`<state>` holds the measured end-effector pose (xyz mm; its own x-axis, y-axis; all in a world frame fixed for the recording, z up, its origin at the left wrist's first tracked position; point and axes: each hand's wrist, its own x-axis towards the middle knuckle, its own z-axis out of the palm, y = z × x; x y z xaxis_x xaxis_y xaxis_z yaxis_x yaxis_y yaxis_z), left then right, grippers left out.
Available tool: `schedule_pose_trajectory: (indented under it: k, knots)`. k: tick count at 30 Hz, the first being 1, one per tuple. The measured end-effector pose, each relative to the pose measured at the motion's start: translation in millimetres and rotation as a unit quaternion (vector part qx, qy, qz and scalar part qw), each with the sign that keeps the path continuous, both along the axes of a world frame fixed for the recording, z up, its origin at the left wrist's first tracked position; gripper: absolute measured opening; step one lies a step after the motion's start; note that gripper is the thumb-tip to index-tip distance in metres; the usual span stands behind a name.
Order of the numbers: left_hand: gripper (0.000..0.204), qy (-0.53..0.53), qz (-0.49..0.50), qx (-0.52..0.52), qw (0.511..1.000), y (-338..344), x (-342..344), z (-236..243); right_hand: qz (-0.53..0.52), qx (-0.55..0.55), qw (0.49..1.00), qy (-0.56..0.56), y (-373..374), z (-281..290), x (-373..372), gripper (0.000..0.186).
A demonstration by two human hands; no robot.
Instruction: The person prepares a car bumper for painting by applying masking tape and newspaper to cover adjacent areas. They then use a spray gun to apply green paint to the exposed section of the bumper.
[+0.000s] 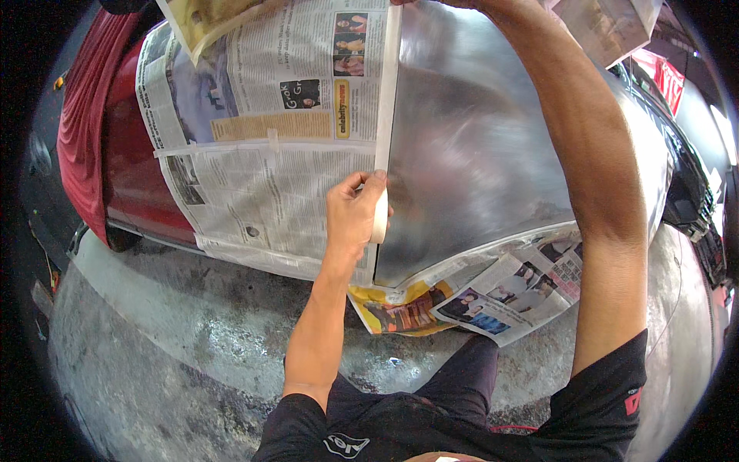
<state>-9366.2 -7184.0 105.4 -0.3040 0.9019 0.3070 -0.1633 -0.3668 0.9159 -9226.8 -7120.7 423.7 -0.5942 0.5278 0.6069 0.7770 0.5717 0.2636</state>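
Observation:
My left hand (350, 212) is closed on a roll of masking tape (380, 219), held against the lower part of a car's side. From the roll a pale strip of tape (389, 85) runs up along the edge of the newspaper sheets (262, 192) that cover the red panel. Bare grey metal (469, 146) with a sanded look begins just right of the strip. At the upper edge of the picture my right hand (462, 3) reaches the top of the strip. Most of its fingers are cut off, so its grip cannot be made out.
More newspaper (531, 289) and a yellow printed sheet (400, 312) hang below the taped, curved lower edge of the metal. Red cloth (88, 115) drapes the car's left end. A black car part (693, 192) stands at the right. Stained concrete floor (208, 331) lies below.

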Motion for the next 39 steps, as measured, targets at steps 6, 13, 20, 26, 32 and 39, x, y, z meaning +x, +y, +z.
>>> schedule_pose_trajectory:
  k: [6, 13, 20, 26, 32, 39]
  knots:
    - [0.036, -0.016, -0.005, -0.037, 0.999, 6, -5, 7, 0.131, 0.08, 0.988, 0.027, 3, -13, 6, 0.044]
    - [0.034, -0.018, -0.019, -0.045, 0.999, 15, -8, 10, 0.233, 0.147, 0.894, 0.353, 19, -42, 21, 0.026]
    - [0.032, -0.024, -0.02, -0.041, 0.999, 22, -8, 7, 0.11, 0.103, 0.944, 0.294, -14, -105, 26, 0.022]
    - [0.034, -0.018, -0.017, -0.025, 0.999, 25, -4, 5, 0.19, 0.164, 0.942, 0.223, -7, -141, 19, 0.02]
    - [0.031, -0.003, 0.023, -0.016, 1.0, 31, -4, 2, 0.12, 0.242, 0.952, 0.145, -2, -149, 5, 0.045]
    - [0.03, -0.004, 0.025, -0.017, 1.0, 31, -2, 6, 0.119, 0.299, 0.937, 0.134, 10, -151, 3, 0.061]
